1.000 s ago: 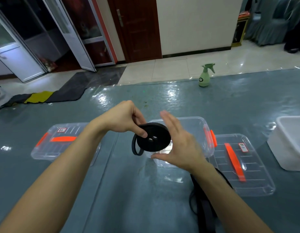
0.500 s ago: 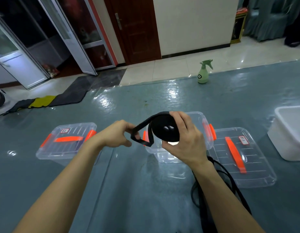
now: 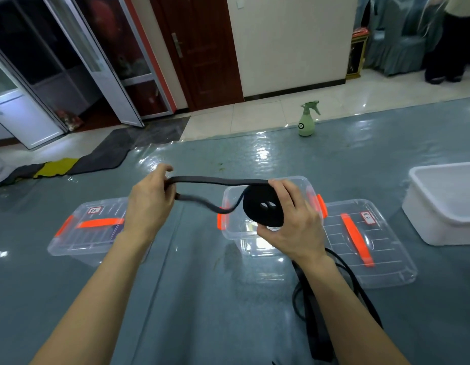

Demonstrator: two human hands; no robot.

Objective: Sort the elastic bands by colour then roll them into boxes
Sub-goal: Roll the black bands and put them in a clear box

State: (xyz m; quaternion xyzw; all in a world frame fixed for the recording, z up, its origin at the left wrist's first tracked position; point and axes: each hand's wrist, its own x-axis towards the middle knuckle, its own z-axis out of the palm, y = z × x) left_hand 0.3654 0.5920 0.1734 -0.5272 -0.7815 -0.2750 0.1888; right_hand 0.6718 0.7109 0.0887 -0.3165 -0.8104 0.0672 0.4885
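My right hand (image 3: pixel 292 227) grips a rolled coil of black elastic band (image 3: pixel 263 206) above an open clear plastic box (image 3: pixel 311 191) with orange latches. A loose doubled length of the same band (image 3: pixel 215 181) runs left from the coil to my left hand (image 3: pixel 149 201), which pinches its looped end. More black bands (image 3: pixel 318 325) lie on the table under my right forearm. A closed clear box with an orange handle (image 3: pixel 94 227) sits to the left. The lid (image 3: pixel 360 243) of the open box lies to its right.
A white plastic tub (image 3: pixel 444 206) stands at the right edge of the grey-blue table (image 3: pixel 202 299). A green spray bottle (image 3: pixel 306 122) stands at the table's far edge. Beyond are tiled floor, a dark mat, a door, and a person's legs far right.
My left hand has pulled the band's loose end out to the left, so a longer doubled stretch hangs between the hands. The right hand keeps its grip on the coil.
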